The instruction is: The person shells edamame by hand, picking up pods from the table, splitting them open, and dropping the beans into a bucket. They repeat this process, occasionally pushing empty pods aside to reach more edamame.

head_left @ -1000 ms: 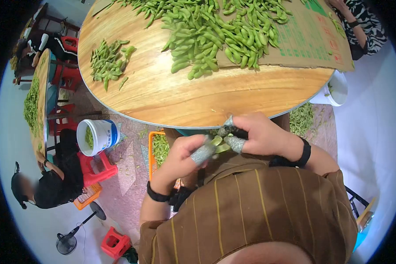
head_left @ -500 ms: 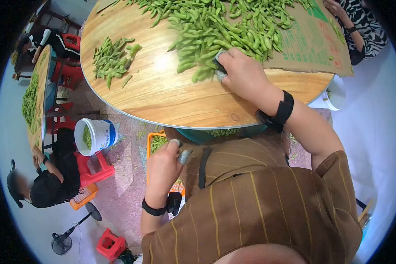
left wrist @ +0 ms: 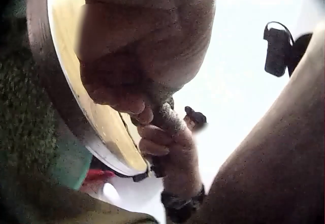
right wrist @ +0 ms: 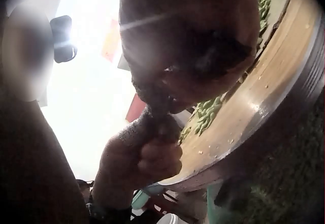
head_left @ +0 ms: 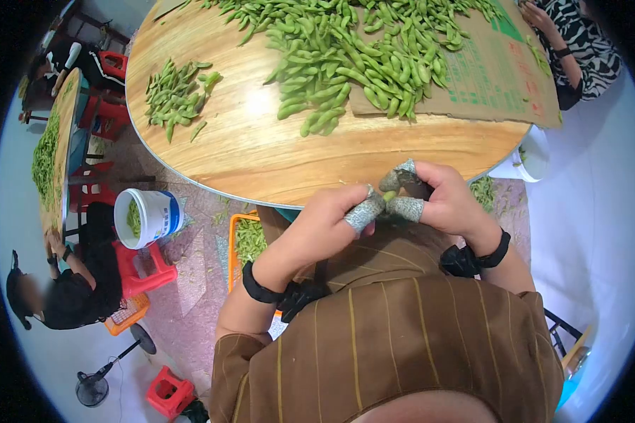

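Both hands meet just over the near edge of the wooden table [head_left: 282,169]. Greyish tape wraps the thumb and forefinger of the right hand [head_left: 441,201], and tape covers the left thumb too. Between the fingertips shows a bit of a green soybean pod [head_left: 389,197], pinched from both sides by the left hand [head_left: 335,215] and the right. Something dark shows inside the right hand's curl, its kind unclear. Both wrist views show the hands fingertip to fingertip, in deep shadow. Beyond them lies a large heap of soybean pods [head_left: 374,60], partly on flattened cardboard [head_left: 487,84].
A smaller pile of pods [head_left: 176,99] sits at the table's left. Below the edge stands an orange crate [head_left: 234,257] with pods. A white bucket [head_left: 164,215] and red stools [head_left: 144,271] are on the left. Other people sit at left and at upper right.
The right hand reached to the front of the pod heap half a second ago and has come back to the table edge. The left hand has moved up and right to meet it.
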`<control>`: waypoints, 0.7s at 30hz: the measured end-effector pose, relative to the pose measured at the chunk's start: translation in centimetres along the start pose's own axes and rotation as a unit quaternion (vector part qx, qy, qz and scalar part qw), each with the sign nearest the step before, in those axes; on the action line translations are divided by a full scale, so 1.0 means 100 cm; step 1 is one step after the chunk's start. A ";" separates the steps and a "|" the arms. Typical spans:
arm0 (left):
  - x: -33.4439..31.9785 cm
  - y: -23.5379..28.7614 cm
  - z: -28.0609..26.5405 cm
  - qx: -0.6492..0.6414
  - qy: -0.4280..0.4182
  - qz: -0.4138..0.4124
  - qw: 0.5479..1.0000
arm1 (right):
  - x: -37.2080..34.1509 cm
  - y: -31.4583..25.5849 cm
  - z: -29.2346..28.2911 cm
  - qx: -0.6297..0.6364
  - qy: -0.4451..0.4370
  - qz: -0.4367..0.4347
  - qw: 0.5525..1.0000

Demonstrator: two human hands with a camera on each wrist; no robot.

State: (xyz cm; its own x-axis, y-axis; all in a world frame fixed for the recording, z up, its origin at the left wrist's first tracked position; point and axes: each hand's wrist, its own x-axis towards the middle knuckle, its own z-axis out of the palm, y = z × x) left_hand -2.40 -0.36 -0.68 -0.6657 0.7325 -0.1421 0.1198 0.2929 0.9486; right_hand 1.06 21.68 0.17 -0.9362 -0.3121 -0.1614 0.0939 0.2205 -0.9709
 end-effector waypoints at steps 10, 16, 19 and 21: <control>-0.005 -0.006 0.009 -0.309 0.090 -0.128 0.938 | -0.007 -0.012 0.006 0.017 -0.008 0.026 0.999; 0.000 -0.009 0.020 -0.264 0.110 -0.108 0.952 | -0.007 0.010 0.010 -0.012 -0.003 -0.035 0.999; -0.001 -0.012 0.024 -0.083 0.149 -0.023 0.985 | -0.008 0.003 0.009 0.041 -0.012 0.000 0.999; -0.002 -0.021 0.023 0.302 0.179 0.125 0.928 | -0.006 -0.001 0.009 0.115 -0.026 0.076 0.990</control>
State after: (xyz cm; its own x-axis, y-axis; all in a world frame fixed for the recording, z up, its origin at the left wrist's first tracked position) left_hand -0.83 0.31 -3.26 -0.7512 0.6039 0.2664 0.6219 0.5123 0.5922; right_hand 1.96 21.00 0.17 -0.8874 -0.3393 -0.3120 0.3125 0.0545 -0.9483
